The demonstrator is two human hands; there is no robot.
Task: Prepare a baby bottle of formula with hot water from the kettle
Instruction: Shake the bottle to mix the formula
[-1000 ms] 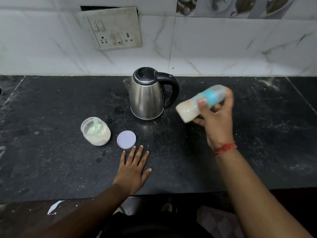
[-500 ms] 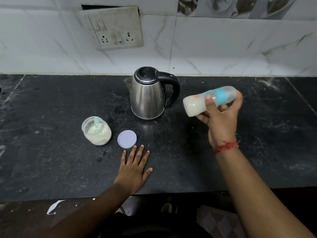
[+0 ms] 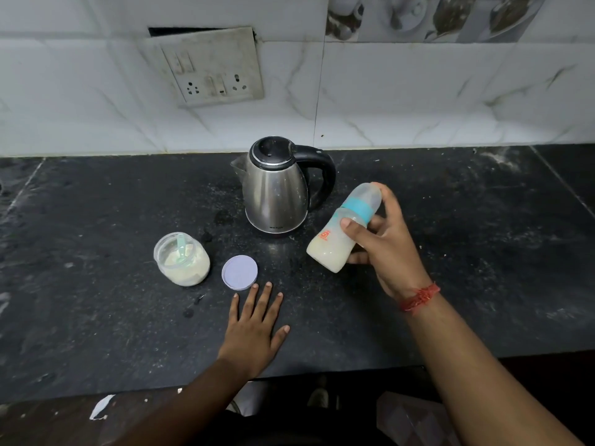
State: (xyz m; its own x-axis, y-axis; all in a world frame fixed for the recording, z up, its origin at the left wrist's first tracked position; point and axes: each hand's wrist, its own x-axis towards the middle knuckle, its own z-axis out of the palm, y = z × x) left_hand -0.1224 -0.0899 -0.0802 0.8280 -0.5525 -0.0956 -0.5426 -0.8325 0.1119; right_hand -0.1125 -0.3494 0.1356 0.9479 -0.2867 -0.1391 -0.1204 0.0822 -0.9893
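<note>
One baby bottle [image 3: 342, 233] tilted in right hand [image 3: 384, 243] grip, above countertop [image 3: 483, 239]

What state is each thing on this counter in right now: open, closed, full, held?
Baby bottle: capped, tilted, milky liquid inside, held off the counter by right hand.
Kettle: upright, lid shut.
Formula jar: open, powder and scoop inside.
Jar lid: off, lying beside it.
Left hand: flat on countertop.

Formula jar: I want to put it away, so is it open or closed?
Open. The formula jar has no lid on; its purple lid lies beside it on the counter.
</note>
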